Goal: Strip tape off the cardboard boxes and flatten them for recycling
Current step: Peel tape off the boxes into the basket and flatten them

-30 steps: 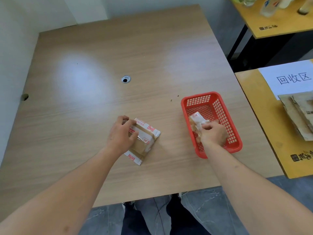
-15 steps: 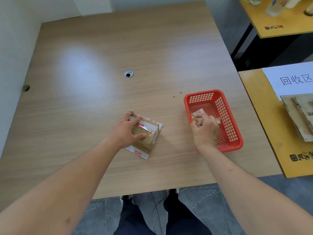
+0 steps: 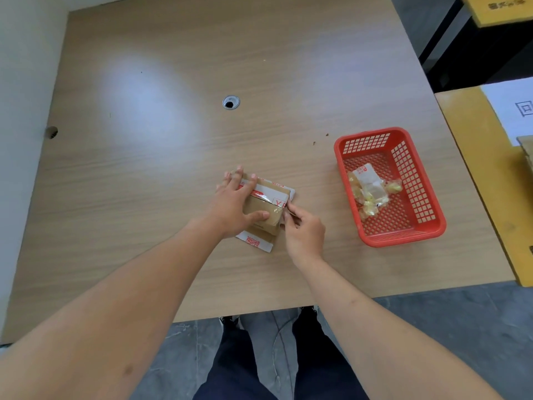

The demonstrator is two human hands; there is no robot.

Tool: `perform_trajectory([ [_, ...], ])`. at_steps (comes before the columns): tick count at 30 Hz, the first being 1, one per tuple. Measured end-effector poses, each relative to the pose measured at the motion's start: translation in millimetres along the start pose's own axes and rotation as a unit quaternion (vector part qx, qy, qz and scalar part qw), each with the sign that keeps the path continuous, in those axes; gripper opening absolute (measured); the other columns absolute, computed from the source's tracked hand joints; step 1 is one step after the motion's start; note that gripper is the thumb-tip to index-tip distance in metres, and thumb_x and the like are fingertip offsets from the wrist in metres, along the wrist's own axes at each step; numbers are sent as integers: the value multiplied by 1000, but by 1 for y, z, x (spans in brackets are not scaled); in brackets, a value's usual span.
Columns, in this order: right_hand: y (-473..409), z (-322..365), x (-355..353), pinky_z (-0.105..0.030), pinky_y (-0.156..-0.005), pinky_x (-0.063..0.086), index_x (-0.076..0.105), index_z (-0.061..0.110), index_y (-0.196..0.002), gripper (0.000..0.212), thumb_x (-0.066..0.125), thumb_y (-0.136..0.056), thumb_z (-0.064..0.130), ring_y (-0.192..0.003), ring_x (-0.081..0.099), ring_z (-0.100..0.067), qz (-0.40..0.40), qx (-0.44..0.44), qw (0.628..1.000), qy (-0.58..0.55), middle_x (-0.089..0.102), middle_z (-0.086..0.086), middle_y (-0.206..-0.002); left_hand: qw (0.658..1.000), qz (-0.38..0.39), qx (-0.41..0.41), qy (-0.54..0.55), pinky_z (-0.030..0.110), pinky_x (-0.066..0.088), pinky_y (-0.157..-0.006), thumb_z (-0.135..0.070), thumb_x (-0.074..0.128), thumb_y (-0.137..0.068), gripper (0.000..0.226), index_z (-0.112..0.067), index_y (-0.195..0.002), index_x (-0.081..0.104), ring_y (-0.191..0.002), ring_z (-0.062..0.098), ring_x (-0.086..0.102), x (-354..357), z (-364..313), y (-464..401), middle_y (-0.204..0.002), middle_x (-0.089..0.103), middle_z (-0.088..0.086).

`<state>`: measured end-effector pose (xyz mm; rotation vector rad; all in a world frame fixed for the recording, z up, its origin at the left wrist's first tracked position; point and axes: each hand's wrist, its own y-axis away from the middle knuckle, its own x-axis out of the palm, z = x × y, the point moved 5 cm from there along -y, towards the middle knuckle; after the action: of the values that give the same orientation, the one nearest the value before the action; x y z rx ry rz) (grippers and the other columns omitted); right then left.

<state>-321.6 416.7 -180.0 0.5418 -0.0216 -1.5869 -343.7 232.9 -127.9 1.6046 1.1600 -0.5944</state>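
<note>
A small brown cardboard box (image 3: 266,207) wrapped in white tape with red print lies flat on the wooden table (image 3: 173,157), near its front edge. My left hand (image 3: 235,207) presses down on the box's top, fingers spread and thumb on its near side. My right hand (image 3: 302,230) is at the box's right edge, thumb and forefinger pinched at the tape there. A red plastic basket (image 3: 403,236) to the right holds crumpled strips of peeled tape (image 3: 370,192).
A cable hole (image 3: 231,101) sits in the table's middle. A yellow side table (image 3: 478,174) at the right carries a white paper sign (image 3: 513,108) and flattened cardboard (image 3: 527,148). My legs show below the table's front edge.
My right hand has let go of the tape strip in the basket and moved left to the box's right edge. My left hand has shifted its hold on the box.
</note>
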Motion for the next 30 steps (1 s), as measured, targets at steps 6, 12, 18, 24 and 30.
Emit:
perform_trajectory([
  [6, 7, -2, 4, -8, -77, 46, 79, 17, -113, 23, 65, -97, 11, -92, 71, -11, -78, -17, 996, 30, 79, 3, -102, 1000, -2, 2, -11, 46, 5, -127, -65, 63, -88, 98, -33, -163, 8, -156, 27, -14, 4, 1, 3, -170, -14, 0],
  [12, 14, -7, 16, -34, -96, 54, 74, 20, -125, 29, 58, -101, 19, -107, 70, -16, -78, 22, 997, -2, 76, 3, -115, 1000, 0, 1, -10, 47, 4, -127, -65, 65, -87, 100, -32, -162, 8, -156, 26, -14, 5, 0, 4, -170, -13, 0],
  [18, 10, -26, 31, -31, -85, 44, 68, 17, -123, 34, 38, -110, 27, -112, 63, -31, 26, 114, 992, 43, 71, -8, -118, 999, -1, -10, -31, 46, 10, -125, -69, 62, -87, 101, -33, -162, 7, -156, 26, -11, 6, -2, 8, -170, -12, -1],
  [24, 18, -36, 30, -35, -95, 54, 73, 22, -122, 30, 49, -105, 28, -105, 68, -20, -16, 139, 989, -38, 75, 1, -111, 999, -1, -7, -48, 43, 9, -125, -68, 61, -88, 98, -33, -163, 9, -157, 28, -6, 5, -4, 14, -171, -7, 0],
  [30, 5, -38, 33, -32, -92, 52, 65, 26, -111, 19, 50, -104, 17, -102, 65, -19, -21, 190, 977, -91, 71, 1, -111, 998, 21, 8, -61, 40, 9, -125, -59, 62, -93, 89, -34, -163, 12, -157, 28, -2, -4, 3, 15, -171, -5, 1],
])
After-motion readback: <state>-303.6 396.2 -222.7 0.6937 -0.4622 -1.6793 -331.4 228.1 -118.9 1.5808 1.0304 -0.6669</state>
